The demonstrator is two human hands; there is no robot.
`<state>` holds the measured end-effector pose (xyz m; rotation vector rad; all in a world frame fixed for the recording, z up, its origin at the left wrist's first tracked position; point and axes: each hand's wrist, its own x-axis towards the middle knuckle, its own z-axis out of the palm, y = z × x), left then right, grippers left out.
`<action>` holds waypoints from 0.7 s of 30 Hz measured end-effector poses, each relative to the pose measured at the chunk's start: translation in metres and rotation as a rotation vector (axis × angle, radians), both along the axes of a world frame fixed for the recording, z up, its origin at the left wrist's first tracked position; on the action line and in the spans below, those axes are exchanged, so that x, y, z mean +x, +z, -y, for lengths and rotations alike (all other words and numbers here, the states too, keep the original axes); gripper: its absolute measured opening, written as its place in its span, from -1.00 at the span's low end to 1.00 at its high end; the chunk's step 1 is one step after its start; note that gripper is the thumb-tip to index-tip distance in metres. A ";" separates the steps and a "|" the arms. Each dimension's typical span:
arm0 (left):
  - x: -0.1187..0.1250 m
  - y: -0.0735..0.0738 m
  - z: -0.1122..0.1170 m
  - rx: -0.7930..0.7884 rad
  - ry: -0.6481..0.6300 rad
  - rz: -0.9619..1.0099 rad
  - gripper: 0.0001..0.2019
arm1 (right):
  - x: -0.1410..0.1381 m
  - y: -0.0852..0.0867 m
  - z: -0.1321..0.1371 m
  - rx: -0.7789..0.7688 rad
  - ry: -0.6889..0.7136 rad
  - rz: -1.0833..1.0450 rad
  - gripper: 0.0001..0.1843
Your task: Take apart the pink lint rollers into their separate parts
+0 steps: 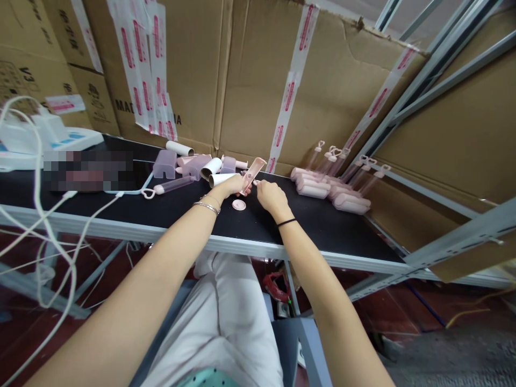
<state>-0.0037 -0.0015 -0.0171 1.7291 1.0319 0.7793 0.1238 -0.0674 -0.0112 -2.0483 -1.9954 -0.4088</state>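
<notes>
A two-handed fitting step looks to be in hand: the left hand steadies a piece while the right works close by. As a judgement, the next move calls for holding that piece still and lining the small part up with it.

Well left of the left hand, a clear tube with a heart-shaped handle (pixel 175 185) lies near a purple block (pixel 165 164). Closer, just beside and beyond that hand, are white tubes (pixel 221 179). The left hand (pixel 234 185) is closed around the lower end of a pink trough-shaped shell (pixel 253 173), which tilts up and away from it. Just nearer than that hand, a round pink cap (pixel 238 205) lies on the table (pixel 314 231). The right hand (pixel 273 196) is curled, thumb and forefinger pinched on a small pale part (pixel 256 183), mostly hidden, just right of the shell. Well right of that hand lies a cluster of pink rollers (pixel 312 187).
</notes>
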 end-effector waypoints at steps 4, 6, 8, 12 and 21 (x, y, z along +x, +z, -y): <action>0.000 0.002 0.003 0.001 0.004 0.000 -0.62 | -0.003 0.001 0.004 0.024 -0.007 0.050 -0.66; 0.000 0.002 0.003 0.010 0.011 0.001 -0.62 | -0.005 0.001 0.005 0.023 -0.024 0.072 -0.68; 0.001 0.001 0.003 0.023 0.012 -0.003 -0.60 | -0.005 0.002 0.007 0.029 -0.036 0.095 -0.69; -0.001 -0.004 -0.001 0.076 0.007 -0.020 -0.56 | -0.004 0.003 0.010 0.032 -0.026 0.146 -0.66; 0.002 0.002 0.008 0.015 0.035 0.006 -0.58 | -0.002 0.002 0.012 0.030 -0.009 0.182 -0.70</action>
